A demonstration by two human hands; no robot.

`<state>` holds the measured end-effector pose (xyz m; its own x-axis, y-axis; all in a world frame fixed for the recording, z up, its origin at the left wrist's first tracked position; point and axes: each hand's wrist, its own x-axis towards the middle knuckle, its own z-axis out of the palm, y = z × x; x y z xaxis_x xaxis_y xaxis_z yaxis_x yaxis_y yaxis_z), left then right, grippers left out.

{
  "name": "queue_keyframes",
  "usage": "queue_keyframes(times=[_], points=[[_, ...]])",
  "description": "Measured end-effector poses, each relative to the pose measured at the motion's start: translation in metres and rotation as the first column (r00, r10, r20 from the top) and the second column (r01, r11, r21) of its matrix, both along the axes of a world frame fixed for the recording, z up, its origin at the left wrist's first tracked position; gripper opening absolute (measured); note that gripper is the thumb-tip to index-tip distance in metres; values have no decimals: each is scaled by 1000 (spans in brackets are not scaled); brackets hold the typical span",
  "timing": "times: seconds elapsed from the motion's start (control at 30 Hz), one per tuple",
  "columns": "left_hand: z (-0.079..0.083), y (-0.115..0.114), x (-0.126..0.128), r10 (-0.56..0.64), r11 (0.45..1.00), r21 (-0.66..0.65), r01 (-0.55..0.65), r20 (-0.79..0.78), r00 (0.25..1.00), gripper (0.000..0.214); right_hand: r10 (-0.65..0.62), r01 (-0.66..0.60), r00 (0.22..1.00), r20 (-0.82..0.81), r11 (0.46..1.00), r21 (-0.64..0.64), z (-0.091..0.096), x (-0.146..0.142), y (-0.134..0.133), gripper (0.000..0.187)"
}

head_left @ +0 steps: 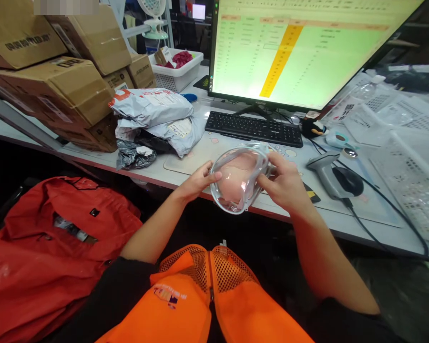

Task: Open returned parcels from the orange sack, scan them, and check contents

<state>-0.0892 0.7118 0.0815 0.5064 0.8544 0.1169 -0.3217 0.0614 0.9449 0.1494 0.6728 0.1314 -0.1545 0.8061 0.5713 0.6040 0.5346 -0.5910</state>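
Over the desk's front edge I hold a rounded clear plastic case [236, 178] with a smooth pinkish-beige thing inside, whose kind I cannot tell. My left hand [199, 181] is closed on the case's left rim, its thumb on top and the other fingers partly hidden behind. On the right side, my right hand [282, 182] pinches the case's edge between thumb and fingers. Behind the case lies a black keyboard [253, 128] on a pale desk mat [180, 164]. A grey handheld scanner [329, 174] rests to the right of my right hand.
Grey mailing bags [157, 114] and stacked cardboard boxes [57, 85] occupy the left side. A large monitor [300, 52] stands behind the keyboard. White baskets [414, 176] crowd the right, and a cable [389, 202] crosses there. A red jacket [57, 247] sits at lower left.
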Motion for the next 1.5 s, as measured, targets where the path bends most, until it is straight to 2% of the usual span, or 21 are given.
queue_keyframes(times=[0.07,0.13,0.2,0.27,0.37,0.43,0.63,0.83,1.0,1.17,1.33,1.5], points=[[4,9,-2,7,998,64,-9,19,1000,80,-24,20,997,74,998,53,3,-10,-6,26],[5,11,3,52,996,71,-56,52,997,84,-80,78,997,23,992,98,2,-19,-13,27],[1,7,9,162,986,19,-165,106,981,74,-107,119,990,-91,984,131,-3,-25,-22,26],[-6,1,14,311,950,-50,-307,171,935,67,-54,70,993,-103,985,157,-10,-28,-34,24],[-13,-8,17,468,884,-128,-450,251,847,66,30,-46,995,91,984,172,-21,-28,-49,24],[-15,-11,18,506,863,-155,-481,276,817,65,10,-50,980,198,979,197,-27,-28,-53,26],[-12,-24,19,524,852,-144,-504,284,803,58,-86,-7,943,320,961,277,-28,-20,-52,24],[-9,-42,18,584,808,-123,-576,288,759,51,-43,-91,869,494,965,246,-19,-10,-57,27],[-3,-51,14,599,798,-66,-599,197,776,56,-60,-143,870,489,919,368,-17,-7,-59,30],[4,-59,15,564,821,-38,-569,200,801,66,-77,-152,893,443,875,459,-17,-3,-60,35],[-5,-58,12,524,841,54,-538,163,836,65,-61,-141,900,431,896,420,-9,2,-60,21],[-19,-47,2,509,836,204,-509,57,859,62,-78,-158,900,428,858,489,1,7,-67,20]])
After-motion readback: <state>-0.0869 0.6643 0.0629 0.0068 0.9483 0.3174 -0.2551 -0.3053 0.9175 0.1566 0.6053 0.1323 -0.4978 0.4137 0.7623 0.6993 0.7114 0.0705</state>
